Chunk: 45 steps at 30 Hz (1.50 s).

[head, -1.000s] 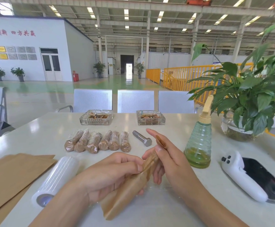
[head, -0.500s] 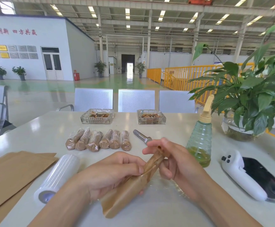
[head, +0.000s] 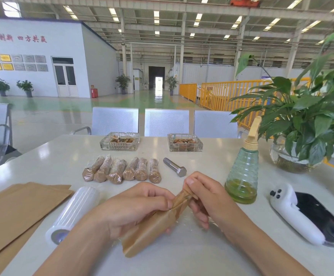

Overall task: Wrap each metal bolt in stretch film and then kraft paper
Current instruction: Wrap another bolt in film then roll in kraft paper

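Both hands, left hand (head: 140, 208) gripping the kraft-paper roll (head: 154, 226) around its bolt above the bench (head: 182, 255), right hand (head: 204, 198) pinching its far end, I judge risk the loose near end unrolling if my grip slackens.

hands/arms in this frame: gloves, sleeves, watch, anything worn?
Nothing worn that shows. The left hand and right hand are bare, no gloves, no rings visible. Both forearms are bare to the bottom edge of the head view: no sleeve, watch or wristband in sight. Fingernails are short and unpainted.
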Motion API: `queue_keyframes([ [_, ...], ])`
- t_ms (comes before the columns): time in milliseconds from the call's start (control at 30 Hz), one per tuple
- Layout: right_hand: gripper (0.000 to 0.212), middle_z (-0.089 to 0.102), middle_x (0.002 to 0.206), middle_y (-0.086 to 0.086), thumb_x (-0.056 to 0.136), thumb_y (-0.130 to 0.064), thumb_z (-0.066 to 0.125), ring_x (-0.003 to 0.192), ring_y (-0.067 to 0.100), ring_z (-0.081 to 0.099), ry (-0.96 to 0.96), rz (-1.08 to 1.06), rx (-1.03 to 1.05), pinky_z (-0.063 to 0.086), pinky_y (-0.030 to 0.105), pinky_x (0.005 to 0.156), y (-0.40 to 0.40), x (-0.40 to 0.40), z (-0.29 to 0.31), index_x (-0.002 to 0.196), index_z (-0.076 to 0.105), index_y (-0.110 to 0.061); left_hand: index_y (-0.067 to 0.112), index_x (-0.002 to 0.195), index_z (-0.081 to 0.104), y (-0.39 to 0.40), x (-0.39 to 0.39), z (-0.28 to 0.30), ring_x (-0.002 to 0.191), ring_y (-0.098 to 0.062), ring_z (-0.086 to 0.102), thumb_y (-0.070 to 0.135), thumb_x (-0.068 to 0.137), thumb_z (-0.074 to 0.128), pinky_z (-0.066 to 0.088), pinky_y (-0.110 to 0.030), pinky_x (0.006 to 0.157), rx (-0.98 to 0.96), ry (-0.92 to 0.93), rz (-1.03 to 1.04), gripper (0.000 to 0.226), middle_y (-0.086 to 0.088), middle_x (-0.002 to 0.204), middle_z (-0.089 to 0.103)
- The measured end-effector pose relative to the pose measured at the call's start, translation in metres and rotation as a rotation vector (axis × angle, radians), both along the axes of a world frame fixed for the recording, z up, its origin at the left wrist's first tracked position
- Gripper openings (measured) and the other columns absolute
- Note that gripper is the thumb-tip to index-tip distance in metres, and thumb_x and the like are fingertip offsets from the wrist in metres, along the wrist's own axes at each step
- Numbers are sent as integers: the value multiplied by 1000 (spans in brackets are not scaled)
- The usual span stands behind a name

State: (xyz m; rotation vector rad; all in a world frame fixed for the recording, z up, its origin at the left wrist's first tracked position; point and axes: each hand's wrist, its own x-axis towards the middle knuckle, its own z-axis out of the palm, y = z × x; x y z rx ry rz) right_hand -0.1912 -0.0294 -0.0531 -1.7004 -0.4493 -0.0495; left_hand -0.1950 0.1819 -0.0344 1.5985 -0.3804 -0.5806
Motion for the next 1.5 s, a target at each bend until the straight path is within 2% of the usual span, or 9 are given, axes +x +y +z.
queue_keyframes([
  [200, 37, 45, 57, 1, 108, -27, 48, 39, 14, 27, 64, -75, 61, 28, 20, 37, -1, 0, 0, 73, 56, -23, 1, 112, 74, 0, 2, 3, 73, -22, 68, 15, 99, 59, 56, -29, 65, -92, -23, -32, 24, -20, 99, 73],
  [400, 39, 42, 59, 2, 107, -27, 50, 39, 10, 26, 206, -74, 414, 26, 18, 35, -7, 2, 7, 69, 60, -20, 10, 129, 70, 12, 12, 8, 89, -29, 75, 50, 104, 39, 61, -32, 65, -374, 168, -16, 56, -20, 133, 66],
  [500, 31, 40, 59, 1, 105, -27, 52, 39, 7, 24, 316, -45, 584, 25, 19, 32, -9, 4, 9, 77, 60, -14, 8, 126, 71, 5, 13, 6, 82, -27, 75, 31, 99, 50, 61, -31, 63, -454, 111, 122, 41, -17, 124, 71],
  [600, 28, 38, 60, -1, 101, -28, 56, 38, 5, 24, 407, -11, 670, 24, 19, 31, -9, 6, 9, 78, 59, -12, 8, 121, 68, -7, 9, -6, 86, -20, 74, 16, 82, 69, 59, -28, 67, -136, -239, 228, 39, -4, 116, 75],
  [767, 30, 47, 60, 2, 91, -33, 61, 38, 7, 35, 356, 87, 579, 33, 20, 34, 2, 2, 5, 82, 75, -8, 38, 123, 67, -34, 3, -14, 68, -15, 58, 28, 76, 87, 46, -26, 54, -139, -517, 245, 52, -5, 104, 74],
  [867, 29, 55, 66, 5, 95, -34, 60, 46, 10, 49, 310, 183, 548, 41, 21, 40, 8, 0, 1, 99, 74, -8, 31, 111, 72, -39, 4, -12, 51, -17, 48, 41, 76, 81, 37, -22, 45, -231, -516, 327, 37, -3, 76, 71],
  [1000, 27, 59, 76, 6, 102, -32, 55, 56, 12, 58, 235, 262, 493, 47, 21, 46, 13, -4, 3, 99, 77, -17, 19, 103, 74, -35, 2, -13, 49, -17, 46, 41, 91, 67, 36, -24, 46, -307, -510, 371, 26, -6, 69, 64],
  [1267, 23, 58, 76, 17, 100, -22, 58, 54, 23, 62, 9, 170, 437, 49, 30, 44, 23, -12, 1, 100, 47, -1, 16, 103, 76, -33, 7, -17, 52, -15, 39, 60, 79, 71, 31, -26, 48, -426, -215, 406, 51, -10, 68, 49],
  [1500, 24, 61, 70, 14, 102, -24, 62, 42, 26, 51, -96, 83, 351, 46, 30, 41, 26, -11, -3, 100, 47, -4, 14, 102, 77, -31, 10, -17, 46, -14, 35, 67, 79, 72, 37, -28, 49, -474, -128, 442, 59, -3, 59, 44],
])
